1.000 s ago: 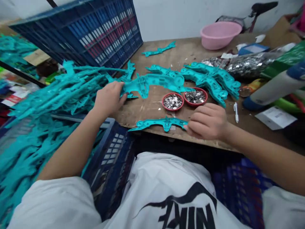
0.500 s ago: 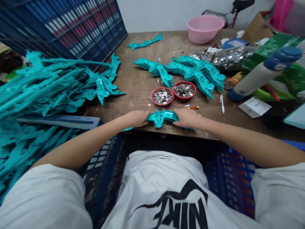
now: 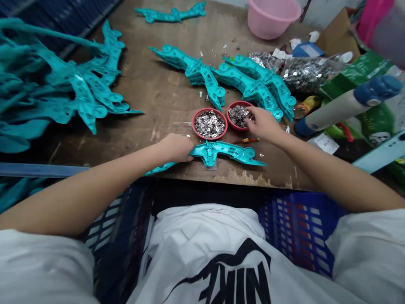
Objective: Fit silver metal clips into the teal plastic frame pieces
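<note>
Reaching with the right hand (image 3: 264, 124) into a red dish (image 3: 230, 105) heaped with small silver metal flakes (image 3: 237, 115), with the fingers (image 3: 249, 110) bunched together and angled down onto the pile; could not tell whether any flake sat pinched between them, the pieces being too small to make out. Had the left hand (image 3: 177, 147) lying palm down on a teal moulded plastic piece (image 3: 210, 153), its fingers closed and curled over the piece's left arm. Found that piece flat on a worn wooden workbench (image 3: 164, 97), right along the front edge and just below a second red dish (image 3: 209, 137) of the same silver flakes, which stood just beside the first. Saw more teal pieces piled (image 3: 253, 82) beyond the dishes, a large heap of teal pieces (image 3: 88, 95) off to the left, and a single teal piece (image 3: 171, 14) lying near the far side. Noticed a clear plastic bag of silver flakes (image 3: 306, 74) right of the pile, a pink plastic basin (image 3: 272, 17) at the back, and a white bottle with blue ends (image 3: 344, 103) lying against a green printed bag (image 3: 357, 122). Looked down past a white T-shirt with black print (image 3: 205, 261) to a blue plastic crate (image 3: 300, 228) under the bench edge
</note>
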Demonstrator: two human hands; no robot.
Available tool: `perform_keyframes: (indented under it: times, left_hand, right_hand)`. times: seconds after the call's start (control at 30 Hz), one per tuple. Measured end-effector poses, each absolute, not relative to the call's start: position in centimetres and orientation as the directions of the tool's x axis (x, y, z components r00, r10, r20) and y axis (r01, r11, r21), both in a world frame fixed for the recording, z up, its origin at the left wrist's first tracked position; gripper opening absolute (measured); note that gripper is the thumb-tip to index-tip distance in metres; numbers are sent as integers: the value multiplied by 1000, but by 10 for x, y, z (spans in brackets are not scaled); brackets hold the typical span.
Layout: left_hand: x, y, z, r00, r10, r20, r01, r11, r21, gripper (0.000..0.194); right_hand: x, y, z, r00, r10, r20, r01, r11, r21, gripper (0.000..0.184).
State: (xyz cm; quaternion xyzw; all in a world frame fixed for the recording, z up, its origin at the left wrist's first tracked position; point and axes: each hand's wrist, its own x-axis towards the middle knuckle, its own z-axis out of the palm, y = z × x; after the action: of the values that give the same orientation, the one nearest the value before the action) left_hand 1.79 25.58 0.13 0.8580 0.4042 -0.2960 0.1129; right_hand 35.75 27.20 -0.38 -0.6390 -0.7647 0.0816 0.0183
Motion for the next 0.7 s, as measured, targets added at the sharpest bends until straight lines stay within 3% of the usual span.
perform_keyframes:
  times: [0.27, 0.47, 0.7]
  left_hand:
    - [16, 252, 3, 532, 628, -568, 765, -644, 4, 36]
    - [15, 262, -5, 554, 572, -605, 732, -681, 26, 49]
    - [11, 265, -15, 564, 593, -574, 748, -661, 53, 49]
  right_hand:
    - [352, 320, -10, -67, 985, -157, 996, 75, 41, 42]
    - [354, 322, -22, -35, 987, -159, 996, 22, -82, 29]
    - [361, 322, -38, -63, 995, -75, 986, 51, -158, 19]
